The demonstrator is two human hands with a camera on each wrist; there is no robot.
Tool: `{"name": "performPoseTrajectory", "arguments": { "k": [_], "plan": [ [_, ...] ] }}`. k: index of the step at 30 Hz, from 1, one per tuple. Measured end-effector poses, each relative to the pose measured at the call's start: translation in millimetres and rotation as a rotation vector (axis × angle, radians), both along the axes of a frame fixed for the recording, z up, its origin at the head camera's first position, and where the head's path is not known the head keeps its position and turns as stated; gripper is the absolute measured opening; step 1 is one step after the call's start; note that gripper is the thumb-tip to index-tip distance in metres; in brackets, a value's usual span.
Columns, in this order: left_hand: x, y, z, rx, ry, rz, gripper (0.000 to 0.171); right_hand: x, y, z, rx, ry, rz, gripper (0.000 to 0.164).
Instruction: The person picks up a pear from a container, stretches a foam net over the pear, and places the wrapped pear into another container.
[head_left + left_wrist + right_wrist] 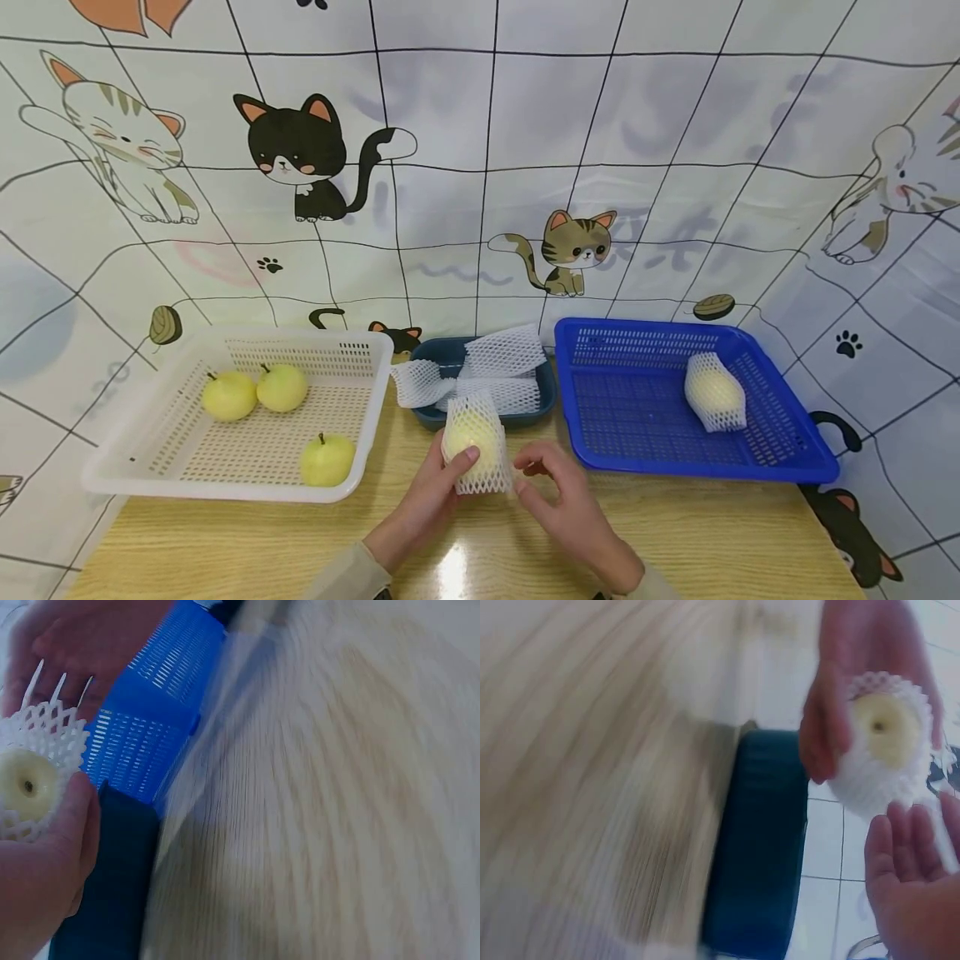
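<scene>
My left hand [433, 477] holds a pale yellow pear [474, 435] in a white foam net sleeve [483, 482], thumb across its front. The sleeve's frilled open end surrounds the pear's bottom, whose dark hollow shows in the left wrist view. Just to the right is my right hand [558, 498], its fingers loosely bent with nothing in them and the fingertips close beside the sleeve. In the right wrist view those fingers [911, 844] point toward the sleeve. Behind the hands, several empty foam sleeves [498, 354] lie in and over a dark teal basin [431, 421].
On the left a white basket [247, 492] holds three bare pears [327, 461]. A blue basket [615, 450] on the right contains one sleeved pear [715, 392]. All stand on a wooden table [247, 550], with a cat-print cloth [442, 192] behind.
</scene>
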State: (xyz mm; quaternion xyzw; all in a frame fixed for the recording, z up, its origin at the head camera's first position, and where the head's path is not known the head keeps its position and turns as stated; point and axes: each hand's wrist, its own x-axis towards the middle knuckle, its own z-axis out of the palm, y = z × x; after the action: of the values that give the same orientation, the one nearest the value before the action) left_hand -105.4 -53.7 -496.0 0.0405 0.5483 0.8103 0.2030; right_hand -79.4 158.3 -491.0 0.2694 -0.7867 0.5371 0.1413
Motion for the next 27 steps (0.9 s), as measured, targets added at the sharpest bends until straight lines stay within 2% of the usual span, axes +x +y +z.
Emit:
{"name": "performPoseTrajectory", "arguments": {
  "k": [2,4,8,12,17,19,21,27],
  "plan": [
    [-0.9,-1,-1.0,-0.070,0.042,-0.004,0.072,-1.7,-2,2.1,-0.108,-0.164,-0.014,0.026],
    [-1.3,-1,-1.2,-0.152,0.090,-0.010,0.074,-4.2,-5,4.9,-0.195,-0.326,-0.006,0.032],
    [-1.3,-2,-1.7,-0.327,0.206,-0.023,0.081,-9.9,-10,8.7,-0.283,-0.556,0.058,0.045],
    [0.6,-3,-1.7,-0.446,0.306,-0.028,0.085,-13.6,-13,9.2,-0.314,-0.670,0.108,0.053],
    [4.7,-4,1.5,-0.537,0.382,-0.009,0.090,-17.2,-15,9.6,-0.328,-0.734,0.115,0.060],
    [6.1,-5,2.9,-0.541,0.397,-0.004,0.090,-18.6,-16,10.0,-0.332,-0.751,0.124,0.062],
    [7.2,-5,4.9,-0.500,0.389,-0.017,0.088,-20.1,-17,9.9,-0.334,-0.762,0.135,0.062],
    [9.6,-12,12.8,-0.266,0.335,-0.104,0.069,-23.6,-18,10.1,-0.373,-0.784,0.154,0.061]
  ]
}}
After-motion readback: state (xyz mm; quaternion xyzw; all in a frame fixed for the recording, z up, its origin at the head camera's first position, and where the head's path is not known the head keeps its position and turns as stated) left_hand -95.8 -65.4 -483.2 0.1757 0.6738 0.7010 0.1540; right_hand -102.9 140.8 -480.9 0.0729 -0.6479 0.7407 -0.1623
